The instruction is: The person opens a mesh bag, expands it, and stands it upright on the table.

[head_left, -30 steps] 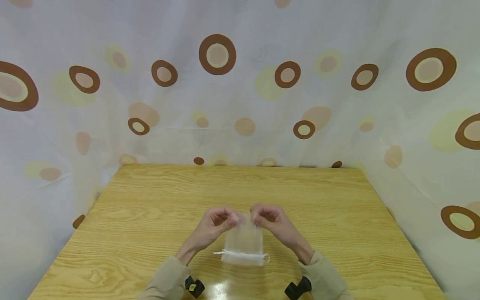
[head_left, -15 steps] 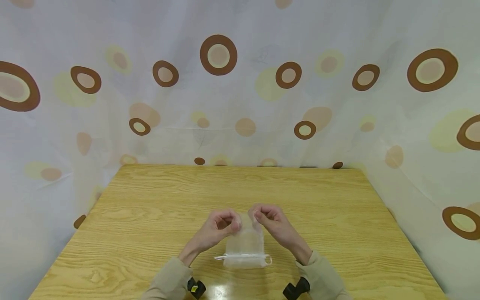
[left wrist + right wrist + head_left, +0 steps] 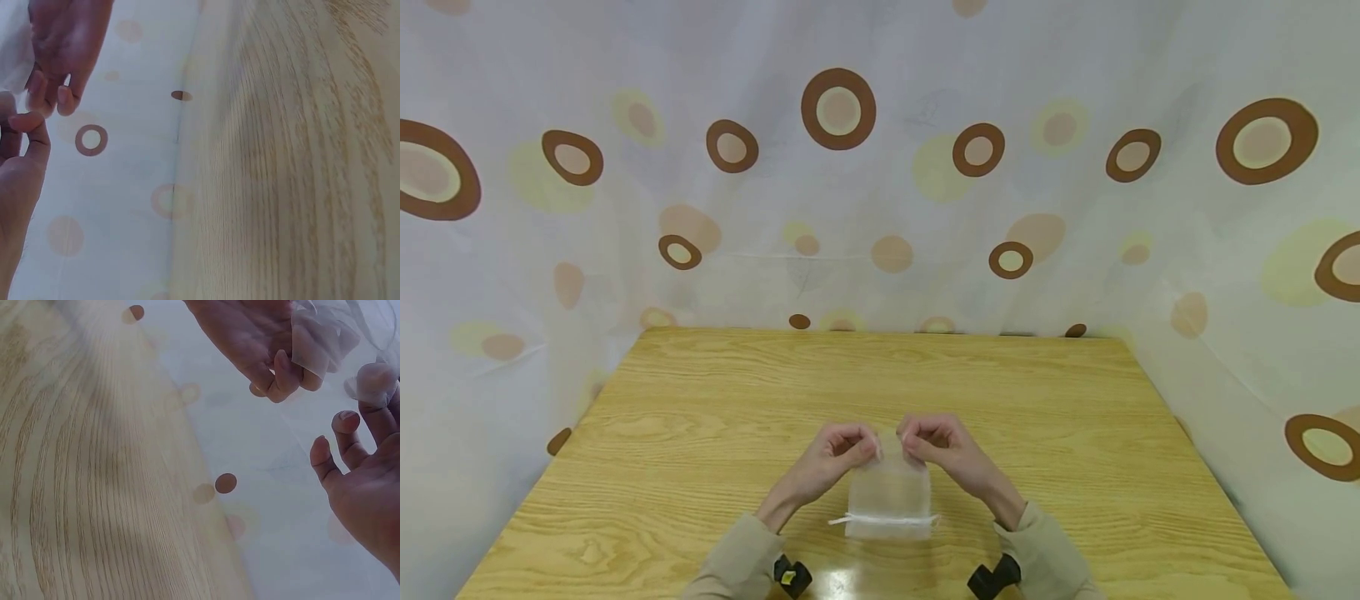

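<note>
A small sheer white drawstring pouch (image 3: 889,490) hangs between both hands above the near middle of the table. Its white cord crosses the lower end, with loops sticking out at both sides. My left hand (image 3: 826,460) pinches one upper corner between thumb and fingers. At the other corner, my right hand (image 3: 953,457) pinches the fabric the same way. The right wrist view shows the thin pouch fabric (image 3: 319,344) over the fingertips, with some outer fingers loosely bent. Only part of the pouch (image 3: 14,50) shows at the left wrist view's edge.
Under the hands lies a wood-grain table (image 3: 700,375). A pale curtain (image 3: 880,167) with brown rings and beige spots surrounds its back and sides. Black wrist mounts (image 3: 994,577) sit below the beige sleeves (image 3: 1047,554).
Both hands keep their pinch on the pouch. They shift slightly, the right hand moving a little lower, and the pouch's cord end sits slightly lower than a second ago.
</note>
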Tool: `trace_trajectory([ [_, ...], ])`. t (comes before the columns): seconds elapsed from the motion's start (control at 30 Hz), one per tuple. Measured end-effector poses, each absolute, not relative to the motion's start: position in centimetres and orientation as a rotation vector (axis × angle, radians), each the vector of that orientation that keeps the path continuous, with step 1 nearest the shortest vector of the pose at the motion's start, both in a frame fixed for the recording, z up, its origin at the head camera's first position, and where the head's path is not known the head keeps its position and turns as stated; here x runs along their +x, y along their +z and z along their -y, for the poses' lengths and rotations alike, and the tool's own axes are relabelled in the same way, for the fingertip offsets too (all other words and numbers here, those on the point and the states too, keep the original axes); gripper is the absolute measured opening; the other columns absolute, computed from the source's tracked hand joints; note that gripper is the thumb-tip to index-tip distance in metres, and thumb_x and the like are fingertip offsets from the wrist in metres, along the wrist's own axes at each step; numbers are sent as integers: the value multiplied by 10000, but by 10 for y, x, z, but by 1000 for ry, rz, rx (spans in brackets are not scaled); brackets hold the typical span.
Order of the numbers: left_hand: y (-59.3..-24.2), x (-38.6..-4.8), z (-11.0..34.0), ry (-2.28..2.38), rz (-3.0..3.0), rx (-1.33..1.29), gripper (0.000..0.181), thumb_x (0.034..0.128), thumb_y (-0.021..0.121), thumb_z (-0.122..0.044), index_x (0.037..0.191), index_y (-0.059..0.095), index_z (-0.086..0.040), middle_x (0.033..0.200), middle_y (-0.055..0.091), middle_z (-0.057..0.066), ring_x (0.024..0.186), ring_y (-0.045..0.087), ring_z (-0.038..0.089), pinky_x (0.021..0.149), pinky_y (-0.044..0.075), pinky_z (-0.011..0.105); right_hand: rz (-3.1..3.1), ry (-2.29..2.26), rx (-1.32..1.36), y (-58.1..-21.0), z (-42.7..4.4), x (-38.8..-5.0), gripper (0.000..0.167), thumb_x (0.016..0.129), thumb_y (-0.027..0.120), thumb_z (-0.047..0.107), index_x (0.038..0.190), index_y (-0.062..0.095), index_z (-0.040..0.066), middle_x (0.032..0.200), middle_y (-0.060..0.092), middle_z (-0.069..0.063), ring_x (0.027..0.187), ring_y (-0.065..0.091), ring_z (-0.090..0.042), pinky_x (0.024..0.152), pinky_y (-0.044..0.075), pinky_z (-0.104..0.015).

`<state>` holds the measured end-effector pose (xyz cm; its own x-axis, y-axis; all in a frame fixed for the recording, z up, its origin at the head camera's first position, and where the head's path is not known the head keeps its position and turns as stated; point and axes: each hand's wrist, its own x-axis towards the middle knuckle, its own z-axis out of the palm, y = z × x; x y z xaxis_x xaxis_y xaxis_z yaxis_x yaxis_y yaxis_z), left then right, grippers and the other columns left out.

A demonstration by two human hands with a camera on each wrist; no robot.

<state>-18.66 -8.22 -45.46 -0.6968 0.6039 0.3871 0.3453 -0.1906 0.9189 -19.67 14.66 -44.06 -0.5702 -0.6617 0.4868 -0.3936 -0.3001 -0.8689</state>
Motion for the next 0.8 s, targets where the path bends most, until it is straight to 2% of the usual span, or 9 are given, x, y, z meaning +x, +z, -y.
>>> trace_trajectory([
  [0.1,-455,-187,82,2045,-1777,1141,241,1061,518,-170,946,629,10,965,651,-151,906,580,4,859,484,217,-1743,-1987,-1276,-440,-147,-195,234,1055,482,47,837,524,-26,747,396,-77,751,411,-186,719,367,-314],
  [0.2,-456,-187,82,2107,-1660,1183,170,1059,514,-131,964,648,-86,997,658,-145,941,592,1,876,479,196,-1704,-2046,-1224,-440,-148,-194,233,1057,485,55,841,549,-6,745,454,-6,865,477,-125,805,397,-282],
  [0.33,-456,-188,82,2150,-1579,1203,234,1062,510,-130,952,586,61,995,647,-145,916,585,-13,851,475,170,-1507,-2159,-1207,-441,-147,-193,277,1071,450,64,871,636,106,840,638,115,1063,574,-74,1008,421,-258],
  [0.37,-456,-188,82,2152,-1584,1203,278,1062,508,-132,945,549,117,980,640,-150,896,575,-20,834,472,162,-1450,-2179,-1216,-441,-146,-193,291,1076,435,66,889,648,132,877,661,127,1069,590,-73,1013,430,-258],
  [0.47,-457,-189,81,2155,-1620,1197,373,1064,505,-141,927,468,204,943,622,-168,848,550,-37,789,461,145,-1313,-2216,-1257,-441,-144,-194,302,1084,402,60,977,671,145,900,666,123,965,603,-66,930,465,-243],
  [0.57,-457,-189,80,2162,-1660,1189,415,1070,496,-165,908,453,215,918,622,-183,806,535,-51,741,443,128,-1270,-2230,-1265,-442,-143,-194,289,1084,399,54,1024,671,130,906,655,109,855,574,-54,821,476,-215],
  [0.63,-457,-189,80,2175,-1662,1176,427,1073,493,-184,897,456,204,921,632,-178,805,549,-46,741,455,132,-1282,-2239,-1238,-442,-143,-193,287,1081,402,42,1035,673,124,915,662,104,833,569,-46,800,478,-201],
  [0.8,-458,-191,79,2215,-1595,1168,242,1086,450,-150,930,610,-59,932,641,-162,855,583,-21,811,487,164,-1401,-2229,-1100,-441,-144,-191,283,1082,409,49,1022,671,141,919,678,116,847,601,-18,806,493,-175],
])
